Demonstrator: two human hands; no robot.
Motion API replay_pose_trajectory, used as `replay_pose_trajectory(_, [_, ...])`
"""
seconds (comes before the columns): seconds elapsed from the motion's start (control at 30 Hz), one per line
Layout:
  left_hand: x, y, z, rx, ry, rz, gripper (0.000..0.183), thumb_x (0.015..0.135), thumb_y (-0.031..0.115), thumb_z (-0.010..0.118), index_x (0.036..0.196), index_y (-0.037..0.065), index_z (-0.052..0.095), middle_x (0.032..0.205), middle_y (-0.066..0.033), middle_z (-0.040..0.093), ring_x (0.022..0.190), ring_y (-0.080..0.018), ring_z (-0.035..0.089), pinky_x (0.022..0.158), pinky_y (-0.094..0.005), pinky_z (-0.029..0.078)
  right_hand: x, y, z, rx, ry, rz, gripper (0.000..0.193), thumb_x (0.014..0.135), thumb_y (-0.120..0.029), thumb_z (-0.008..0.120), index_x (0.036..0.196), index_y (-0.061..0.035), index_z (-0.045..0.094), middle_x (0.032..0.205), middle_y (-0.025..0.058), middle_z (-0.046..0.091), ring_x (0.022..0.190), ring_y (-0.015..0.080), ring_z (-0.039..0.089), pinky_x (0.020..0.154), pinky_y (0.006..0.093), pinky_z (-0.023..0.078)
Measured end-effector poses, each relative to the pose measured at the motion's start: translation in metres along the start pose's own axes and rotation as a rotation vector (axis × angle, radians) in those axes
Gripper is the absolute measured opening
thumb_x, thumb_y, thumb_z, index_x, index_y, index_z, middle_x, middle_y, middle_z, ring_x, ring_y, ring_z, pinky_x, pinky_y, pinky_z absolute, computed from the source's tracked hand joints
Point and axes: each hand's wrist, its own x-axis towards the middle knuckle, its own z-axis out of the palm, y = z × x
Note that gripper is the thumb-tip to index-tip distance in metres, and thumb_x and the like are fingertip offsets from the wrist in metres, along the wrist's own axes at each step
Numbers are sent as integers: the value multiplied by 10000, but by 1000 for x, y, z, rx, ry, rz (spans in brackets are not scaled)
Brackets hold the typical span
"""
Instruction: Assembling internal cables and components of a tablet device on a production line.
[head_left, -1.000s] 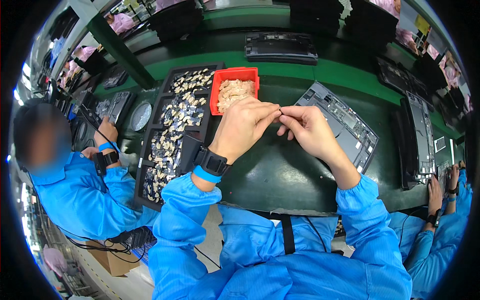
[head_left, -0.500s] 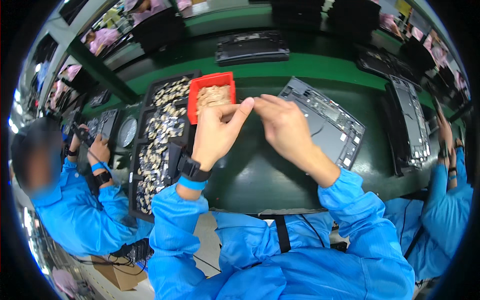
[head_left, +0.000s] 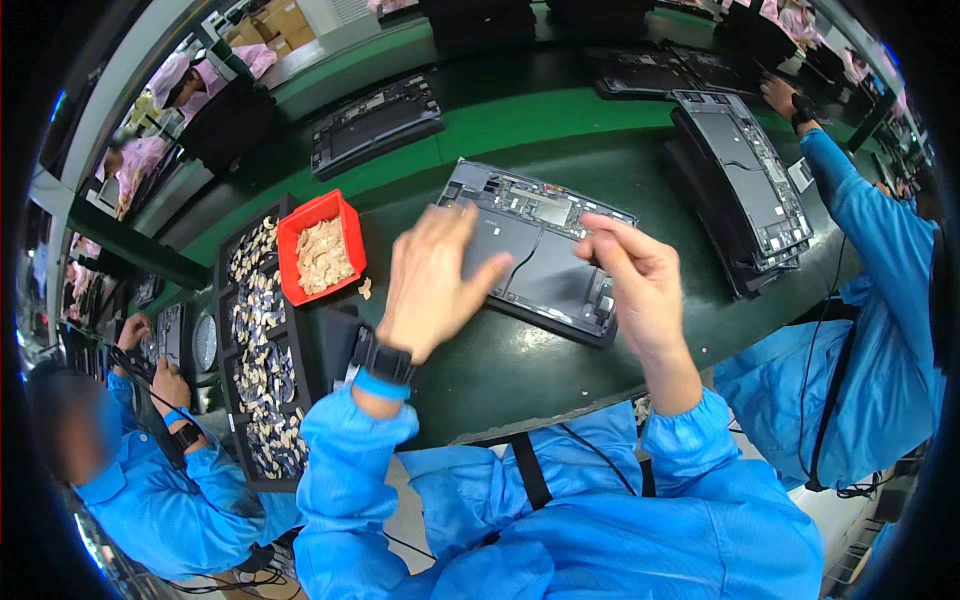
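Hands hover over the open laptop base [head_left: 540, 255] on the green bench: left hand [head_left: 432, 282] spread and empty above its left half, right hand [head_left: 632, 272] pinching something too small to identify; the base looks rigid but fragile inside, best gripped by its edges.

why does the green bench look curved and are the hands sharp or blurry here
Head view: fisheye bends the green bench edge toward the dark rim; the left hand is slightly motion-smeared, the right hand sharper; the open laptop base reads clearly, with soft overhead light and no harsh glare.
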Motion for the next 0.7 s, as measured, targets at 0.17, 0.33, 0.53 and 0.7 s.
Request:
replay_pose_trajectory(0.17, [-12,-4,23,-30,-67,-366,633,919,452,763,1427,110,603,1359,-256,616,1226,-432,607,1014,-464,506,-23,-7,-53,-247,85,76,244,1018,-92,698,1222,43,681,888,85,784,868,73,692,806,213,498])
replay_pose_trajectory(0.33, [-86,77,-30,-408,-382,-621,556,887,268,838,1361,60,637,686,-132,715,586,-242,713,573,-328,536,-32,-10,-73,-364,111,180,164,990,-82,728,1094,44,721,825,81,780,772,84,702,774,217,514])
replay_pose_trajectory(0.53, [-59,113,-48,-244,-344,-464,303,865,192,836,1129,48,797,812,-104,756,785,-243,747,754,-354,555,-10,-6,-67,-710,73,108,170,936,-95,746,1013,57,757,767,112,785,724,109,729,708,265,535])
replay_pose_trajectory(0.7, [-1,91,41,-92,-43,118,343,853,112,768,1193,149,773,1350,-144,646,1243,-310,609,1038,-397,459,-2,5,-66,-811,90,161,173,928,-99,732,1005,53,756,738,119,777,695,118,726,678,273,527])
